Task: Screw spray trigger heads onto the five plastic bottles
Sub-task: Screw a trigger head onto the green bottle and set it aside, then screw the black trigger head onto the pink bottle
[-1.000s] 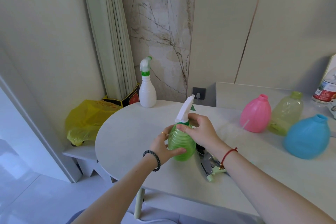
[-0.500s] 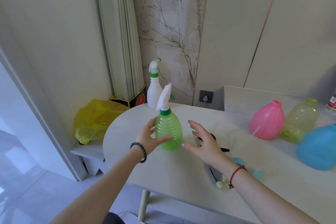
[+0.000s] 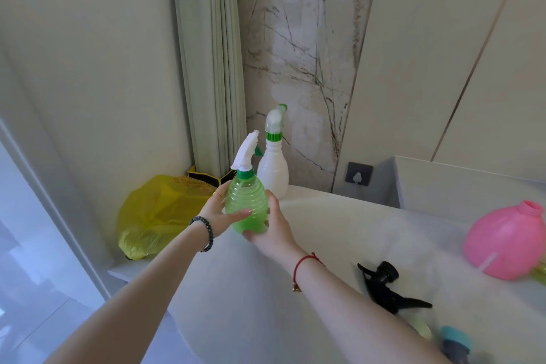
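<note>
Right hand (image 3: 273,233) has rejoined my left hand (image 3: 217,216) on the translucent green ribbed plastic bottle (image 3: 246,204), now carried toward the far corner.
Left thumb curls across its front; right fingers cup its base. Its white trigger head with green collar (image 3: 244,156) looks seated, so I judge this one done. Next: stand it on the pale round table (image 3: 339,221) by the white plastic bottle (image 3: 273,176), then fit the black trigger head (image 3: 385,287) to the pink bottle (image 3: 508,242).
</note>
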The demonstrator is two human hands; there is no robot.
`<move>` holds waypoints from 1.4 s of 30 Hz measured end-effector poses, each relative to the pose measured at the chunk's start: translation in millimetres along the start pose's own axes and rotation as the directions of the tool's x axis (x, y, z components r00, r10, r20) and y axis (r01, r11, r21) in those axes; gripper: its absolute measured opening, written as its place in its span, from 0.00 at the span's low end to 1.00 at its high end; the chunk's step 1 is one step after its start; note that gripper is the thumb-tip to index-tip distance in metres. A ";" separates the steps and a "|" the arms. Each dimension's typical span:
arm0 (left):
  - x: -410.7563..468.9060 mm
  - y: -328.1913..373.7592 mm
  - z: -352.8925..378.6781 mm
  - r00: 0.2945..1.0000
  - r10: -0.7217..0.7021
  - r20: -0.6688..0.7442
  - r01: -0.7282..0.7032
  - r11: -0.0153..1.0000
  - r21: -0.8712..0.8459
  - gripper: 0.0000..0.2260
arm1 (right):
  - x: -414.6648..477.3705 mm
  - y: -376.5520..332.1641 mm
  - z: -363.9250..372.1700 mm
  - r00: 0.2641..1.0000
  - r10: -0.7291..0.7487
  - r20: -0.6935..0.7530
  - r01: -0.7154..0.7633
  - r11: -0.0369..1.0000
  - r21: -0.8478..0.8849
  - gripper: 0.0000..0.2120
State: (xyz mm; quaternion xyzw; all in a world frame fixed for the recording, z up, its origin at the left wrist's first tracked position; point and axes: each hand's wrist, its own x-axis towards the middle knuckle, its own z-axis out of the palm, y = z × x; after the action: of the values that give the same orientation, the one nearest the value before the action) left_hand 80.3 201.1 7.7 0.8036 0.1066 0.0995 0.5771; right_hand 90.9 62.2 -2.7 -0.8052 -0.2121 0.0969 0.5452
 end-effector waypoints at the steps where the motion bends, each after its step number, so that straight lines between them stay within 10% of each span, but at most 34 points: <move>1: 5.5 -4.1 -0.8 1.000 -0.004 0.012 0.004 1.000 0.012 0.36 | 4.1 4.1 4.6 1.000 0.007 -0.008 -0.007 1.000 0.006 0.41; 9: 15.6 -18.0 -6.9 0.998 -0.061 0.031 0.057 0.991 0.124 0.40 | 6.5 18.6 -0.1 1.000 0.008 -0.004 -0.008 1.000 -0.007 0.40; 16: -48.7 -12.0 22.6 0.872 -0.024 -0.490 0.055 0.997 0.049 0.13 | -37.2 26.5 -94.9 0.985 -0.046 -0.164 0.043 0.999 -0.021 0.38; 23: -71.5 64.5 140.5 0.976 0.209 -0.055 -0.208 0.978 0.020 0.03 | -99.0 43.8 -228.5 0.808 -0.133 -0.574 0.085 0.990 -0.111 0.31; 30: -62.6 131.4 281.7 0.911 0.160 0.380 -0.145 0.987 -0.068 0.17 | -139.3 83.7 -311.7 0.640 -0.085 -0.764 -0.036 0.989 -0.140 0.27; 42: -31.0 158.0 391.8 0.881 0.031 0.472 0.020 0.995 -0.102 0.20 | -131.2 113.9 -319.6 0.614 -0.089 -0.784 0.127 0.992 -0.013 0.22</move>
State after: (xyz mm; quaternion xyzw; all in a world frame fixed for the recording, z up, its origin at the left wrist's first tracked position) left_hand 170.4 -212.0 33.3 0.7730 -0.0449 -0.0924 0.6261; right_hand 124.6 -299.9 6.3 -0.7405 0.0005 -0.2916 0.6055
